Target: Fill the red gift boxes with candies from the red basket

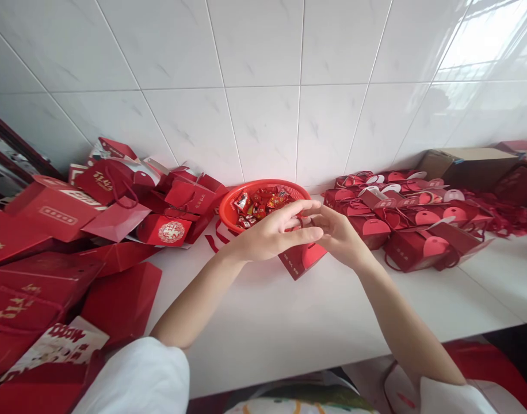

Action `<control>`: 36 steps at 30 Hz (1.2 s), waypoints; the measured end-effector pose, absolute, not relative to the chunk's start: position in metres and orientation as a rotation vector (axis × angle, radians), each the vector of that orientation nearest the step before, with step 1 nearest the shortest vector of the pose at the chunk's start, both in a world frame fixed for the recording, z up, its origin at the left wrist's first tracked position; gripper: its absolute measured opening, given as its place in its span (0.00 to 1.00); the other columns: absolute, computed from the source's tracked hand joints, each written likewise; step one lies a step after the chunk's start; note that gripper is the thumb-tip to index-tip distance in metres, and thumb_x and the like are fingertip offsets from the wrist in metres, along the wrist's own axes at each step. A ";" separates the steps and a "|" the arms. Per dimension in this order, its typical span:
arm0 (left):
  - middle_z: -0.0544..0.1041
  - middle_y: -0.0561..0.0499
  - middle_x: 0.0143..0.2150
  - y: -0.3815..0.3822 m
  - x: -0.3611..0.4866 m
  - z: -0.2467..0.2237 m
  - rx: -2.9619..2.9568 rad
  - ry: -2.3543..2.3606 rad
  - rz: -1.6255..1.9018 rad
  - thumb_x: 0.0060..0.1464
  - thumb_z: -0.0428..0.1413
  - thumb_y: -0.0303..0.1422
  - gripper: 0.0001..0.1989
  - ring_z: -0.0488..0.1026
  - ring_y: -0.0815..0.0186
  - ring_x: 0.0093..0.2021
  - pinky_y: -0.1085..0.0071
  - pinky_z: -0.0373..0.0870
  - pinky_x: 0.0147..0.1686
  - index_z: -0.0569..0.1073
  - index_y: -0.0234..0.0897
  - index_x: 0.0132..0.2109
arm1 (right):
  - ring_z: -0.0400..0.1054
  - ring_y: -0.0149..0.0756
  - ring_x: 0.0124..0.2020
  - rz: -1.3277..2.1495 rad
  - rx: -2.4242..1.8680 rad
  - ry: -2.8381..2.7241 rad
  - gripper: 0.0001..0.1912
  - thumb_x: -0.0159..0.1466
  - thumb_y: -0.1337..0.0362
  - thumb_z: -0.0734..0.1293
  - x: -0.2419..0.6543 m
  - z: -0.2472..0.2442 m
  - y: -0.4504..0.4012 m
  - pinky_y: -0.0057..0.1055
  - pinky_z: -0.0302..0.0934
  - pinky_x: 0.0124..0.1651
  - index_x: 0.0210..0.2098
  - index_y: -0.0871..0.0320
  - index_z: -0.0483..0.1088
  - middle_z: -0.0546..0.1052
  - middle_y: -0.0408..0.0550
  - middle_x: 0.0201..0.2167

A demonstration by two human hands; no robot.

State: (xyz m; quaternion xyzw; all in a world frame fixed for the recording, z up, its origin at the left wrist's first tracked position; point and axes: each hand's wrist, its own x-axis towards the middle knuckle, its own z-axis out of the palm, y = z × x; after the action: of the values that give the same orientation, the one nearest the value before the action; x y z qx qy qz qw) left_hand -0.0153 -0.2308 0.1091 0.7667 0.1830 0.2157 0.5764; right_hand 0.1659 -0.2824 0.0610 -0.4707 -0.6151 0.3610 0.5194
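Observation:
Both hands meet at the centre, above a small red box (298, 265) with gold lettering on its side. My left hand (274, 233) has its fingers stretched to the right, the thumb apart below them. My right hand (338, 233) reaches in from the right, its fingers bent over the box top and partly hidden by the left hand. What the right fingers grip cannot be made out. Just behind the hands, a red plastic basket (229, 214) holds wrapped candies (263, 201).
Red boxes (52, 207) lie in a loose heap at the left. Rows of closed red boxes (412, 247) stand on the right of the white table (246, 339). A cardboard box (466, 167) sits behind them, near the tiled wall (263, 46).

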 end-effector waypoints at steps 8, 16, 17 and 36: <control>0.68 0.44 0.65 -0.232 0.009 0.091 1.840 0.397 0.548 0.57 0.61 0.34 0.29 0.64 0.53 0.66 0.55 0.63 0.64 0.66 0.42 0.65 | 0.68 0.34 0.27 0.604 -1.306 -1.480 0.14 0.55 0.69 0.68 0.167 0.043 -0.278 0.30 0.59 0.29 0.41 0.53 0.69 0.76 0.42 0.26; 0.62 0.39 0.70 -0.237 0.027 0.061 1.793 0.348 0.488 0.50 0.64 0.37 0.39 0.53 0.43 0.72 0.46 0.60 0.65 0.63 0.45 0.68 | 0.73 0.38 0.33 0.997 -1.050 -1.110 0.17 0.54 0.62 0.72 0.163 0.021 -0.285 0.35 0.68 0.36 0.41 0.53 0.66 0.77 0.44 0.32; 0.60 0.39 0.71 -0.237 0.029 0.061 1.768 0.334 0.477 0.50 0.65 0.37 0.39 0.51 0.42 0.73 0.45 0.60 0.65 0.63 0.45 0.68 | 0.73 0.38 0.32 1.010 -1.045 -1.081 0.16 0.54 0.62 0.72 0.165 0.022 -0.288 0.35 0.68 0.35 0.41 0.53 0.66 0.77 0.45 0.32; 0.82 0.43 0.50 -0.272 0.016 -0.009 1.985 -0.042 -0.127 0.53 0.63 0.50 0.25 0.79 0.54 0.49 0.63 0.73 0.50 0.81 0.40 0.53 | 0.69 0.30 0.23 -0.350 -1.345 -0.774 0.15 0.54 0.81 0.64 0.425 0.146 -0.394 0.37 0.62 0.31 0.26 0.57 0.77 0.78 0.51 0.25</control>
State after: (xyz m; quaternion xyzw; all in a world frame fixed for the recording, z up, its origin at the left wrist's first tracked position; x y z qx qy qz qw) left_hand 0.0157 -0.2724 -0.0091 0.8368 -0.0178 -0.0536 0.5446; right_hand 0.4248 -0.3940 0.1455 -0.6037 -0.3474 -0.1572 0.7002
